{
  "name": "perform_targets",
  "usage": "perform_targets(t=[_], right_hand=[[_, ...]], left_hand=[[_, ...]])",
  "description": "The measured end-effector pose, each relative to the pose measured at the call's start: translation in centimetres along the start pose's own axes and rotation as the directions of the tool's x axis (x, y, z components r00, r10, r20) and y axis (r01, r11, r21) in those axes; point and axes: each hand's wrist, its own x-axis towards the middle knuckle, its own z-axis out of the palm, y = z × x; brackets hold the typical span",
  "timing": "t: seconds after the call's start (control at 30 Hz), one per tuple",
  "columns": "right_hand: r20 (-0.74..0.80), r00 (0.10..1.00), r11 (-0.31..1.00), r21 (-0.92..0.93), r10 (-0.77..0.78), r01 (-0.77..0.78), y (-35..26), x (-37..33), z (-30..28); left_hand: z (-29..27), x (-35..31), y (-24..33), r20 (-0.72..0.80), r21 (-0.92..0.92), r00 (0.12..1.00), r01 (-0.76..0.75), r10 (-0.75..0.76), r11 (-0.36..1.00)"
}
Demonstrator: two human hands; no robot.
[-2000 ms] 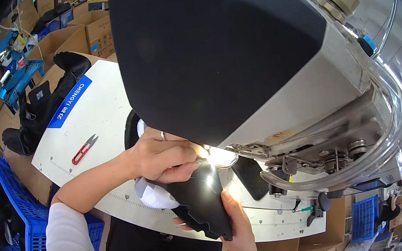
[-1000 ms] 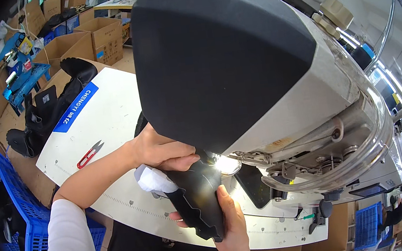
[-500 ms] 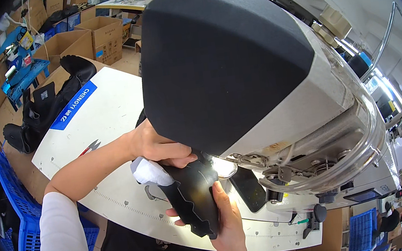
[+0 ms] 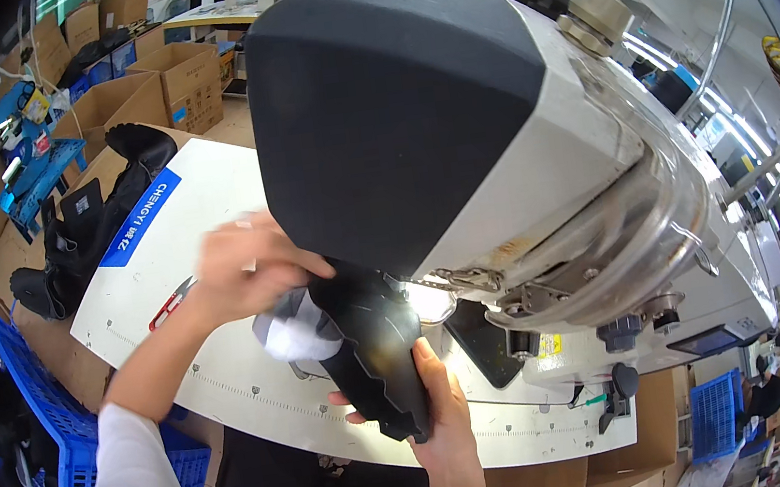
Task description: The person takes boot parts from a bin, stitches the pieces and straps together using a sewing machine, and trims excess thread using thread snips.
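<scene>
My right hand (image 4: 443,398) grips the lower end of a black boot upper (image 4: 378,342) with a wavy edge, thumb on its right side and fingertips showing at its left. A white padded lining (image 4: 299,337) bulges from the upper's left side. The upper's far end sits by the lit needle area of a large sewing machine (image 4: 395,126), whose dark head hides the stitching point. My left hand (image 4: 252,270) hovers over the table beside the upper, smeared by motion, one finger reaching toward the upper's top. Whether it holds anything cannot be made out.
Red-handled thread snips (image 4: 172,304) lie on the white table (image 4: 261,386), left of my left hand. Black boots (image 4: 86,222) stand beyond its left edge. A blue crate (image 4: 66,419) is at the left, cardboard boxes (image 4: 185,79) behind. A dark flat panel (image 4: 485,344) lies beside the machine.
My left hand has come off the upper and moved left and up. My right hand still holds the upper. The view has shifted slightly, uncovering more of the snips.
</scene>
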Motion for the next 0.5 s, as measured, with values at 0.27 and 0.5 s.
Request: perform_targets(t=[0.27, 0.5], right_hand=[[-0.006, 1.0, 0.998, -0.063, -0.006, 0.006, 0.5, 0.4, -0.4], [-0.139, 0.884, 0.693, -0.678, -0.446, 0.243, 1.9, 1.5, -2.4]], left_hand=[[1.1, -7.6, 8.2, 0.329, 0.205, 0.942, -0.009, -0.06, 0.979], [2.8, -5.5, 6.1, 0.084, 0.43, 0.971, 0.166, -0.223, 0.887]])
